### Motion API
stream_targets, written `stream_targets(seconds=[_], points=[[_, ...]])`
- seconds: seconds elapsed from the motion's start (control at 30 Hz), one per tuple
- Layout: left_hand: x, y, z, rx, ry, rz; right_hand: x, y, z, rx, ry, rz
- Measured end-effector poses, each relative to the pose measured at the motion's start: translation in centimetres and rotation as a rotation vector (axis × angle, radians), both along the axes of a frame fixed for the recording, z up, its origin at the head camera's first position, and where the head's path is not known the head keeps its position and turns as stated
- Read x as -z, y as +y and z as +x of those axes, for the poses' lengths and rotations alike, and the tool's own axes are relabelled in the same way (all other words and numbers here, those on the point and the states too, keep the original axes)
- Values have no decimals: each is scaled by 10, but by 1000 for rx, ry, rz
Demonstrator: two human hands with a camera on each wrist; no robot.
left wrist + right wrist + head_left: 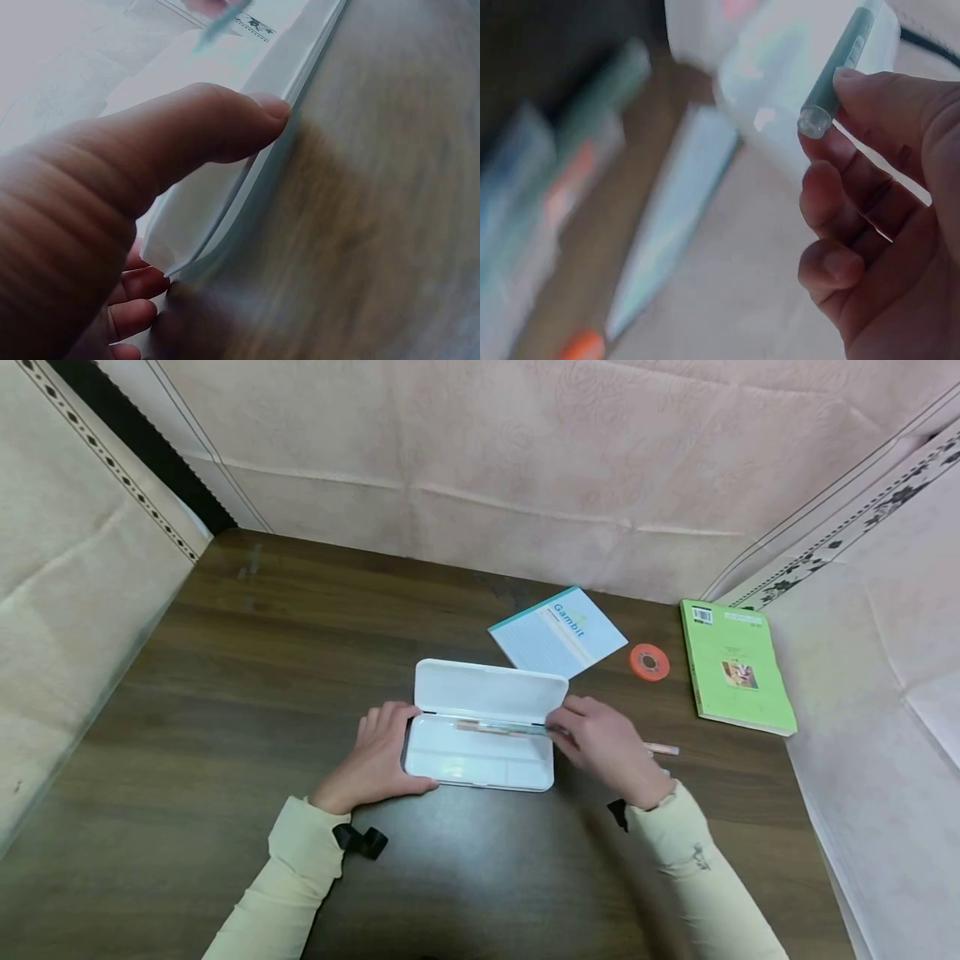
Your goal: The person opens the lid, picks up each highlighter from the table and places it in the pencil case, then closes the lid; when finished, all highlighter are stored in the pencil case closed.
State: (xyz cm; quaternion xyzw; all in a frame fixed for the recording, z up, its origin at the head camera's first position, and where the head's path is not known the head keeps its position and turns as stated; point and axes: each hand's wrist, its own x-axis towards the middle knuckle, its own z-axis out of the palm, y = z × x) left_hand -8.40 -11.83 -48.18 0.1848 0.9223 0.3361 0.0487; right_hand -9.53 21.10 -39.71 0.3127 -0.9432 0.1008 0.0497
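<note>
Your right hand (603, 747) has a slim green pen (836, 71) clamped between thumb (885, 97) and forefinger, near one end, while the other fingers (821, 195) curl loosely below it. The pen lies crosswise above the inside of a white case (450, 760), pointing towards your left; you cannot tell whether its far end touches the bottom.

Your left hand (378, 756) grips the case at its left end, the thumb over the near rim and the fingers wrapped around the end. The lid (487, 683) is swung back on the far side. A black strap (362, 841) sits at your left wrist, below a pale sleeve (270, 893).

Just beside your right wrist a pinkish stick (663, 748) pokes out, partly hidden by the hand. Behind the lid, a light-blue notebook (558, 631) marked "Gambit" lies at a slant. An orange disc (648, 662) with a grey centre rests near its right corner, and further right lies a green book (738, 643). All this is on the dark wooden tabletop (225, 693), with pale patterned sheeting (487, 468) behind.
</note>
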Motion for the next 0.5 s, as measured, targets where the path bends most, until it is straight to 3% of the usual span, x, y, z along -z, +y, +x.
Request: stream_targets(seconds=[0.23,0.5], points=[[1,1,1,-5,-32,-3,33,-25,-3,-35,-3,69],[1,0,-1,-4,-21,-2,41,-30,-3,12,-17,57]])
